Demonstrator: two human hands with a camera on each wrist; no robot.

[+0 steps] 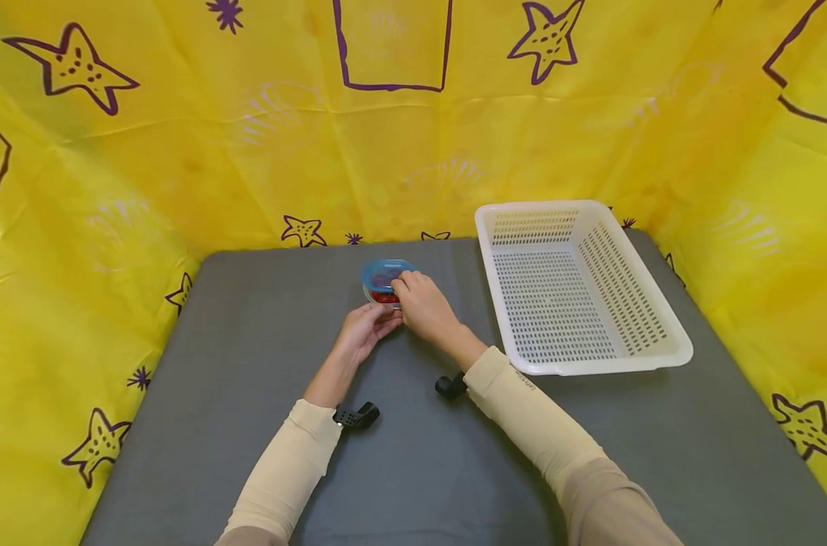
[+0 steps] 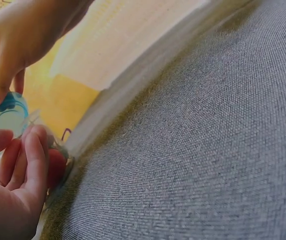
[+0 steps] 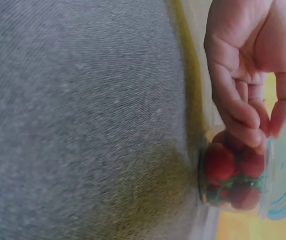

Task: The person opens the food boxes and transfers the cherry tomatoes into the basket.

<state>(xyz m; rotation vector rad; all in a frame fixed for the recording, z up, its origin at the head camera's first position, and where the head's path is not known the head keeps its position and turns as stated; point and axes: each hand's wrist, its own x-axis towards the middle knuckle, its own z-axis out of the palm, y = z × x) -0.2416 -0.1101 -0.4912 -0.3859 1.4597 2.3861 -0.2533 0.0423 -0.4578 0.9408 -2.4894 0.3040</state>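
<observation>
A small clear plastic tub contains several red cherry tomatoes with green stems. Its translucent blue lid is tilted up over the far side, leaving red tomatoes showing at the near side in the head view. My right hand pinches the lid's right edge with its fingertips. From the near side, my left hand holds the tub at its rim, fingers and thumb bent toward each other. In the right wrist view the left fingers overlap the tub, while the right hand barely shows at the frame's edge.
To the right stands a white perforated plastic basket, its near left corner close to the right forearm. Grey cloth covers the table. A yellow curtain with starfish drawings surrounds the back and sides.
</observation>
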